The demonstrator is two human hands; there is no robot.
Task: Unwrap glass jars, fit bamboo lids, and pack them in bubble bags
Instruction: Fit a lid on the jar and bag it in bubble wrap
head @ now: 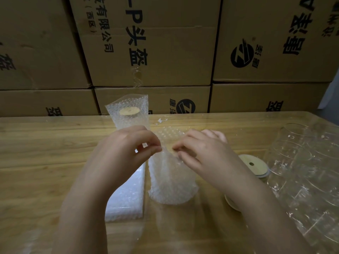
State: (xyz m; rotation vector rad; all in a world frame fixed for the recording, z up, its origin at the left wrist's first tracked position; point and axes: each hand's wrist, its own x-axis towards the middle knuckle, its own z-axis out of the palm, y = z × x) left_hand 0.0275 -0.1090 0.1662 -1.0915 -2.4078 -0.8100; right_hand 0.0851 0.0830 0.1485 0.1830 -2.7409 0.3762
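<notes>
I judge this the bagging step: my left hand and right hand each pinch the mouth of the filled bubble bag standing mid-way across the worktop, so next I'd fold that mouth shut.

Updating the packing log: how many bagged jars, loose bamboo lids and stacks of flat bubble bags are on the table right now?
Bagged jars: 2 (near bagged jar, far bagged jar)
Loose bamboo lids: 2 (far lid, near lid)
Flat bubble bag stack: 1
Total: 5
Wrapped glass jars at right: too unclear to count.
</notes>
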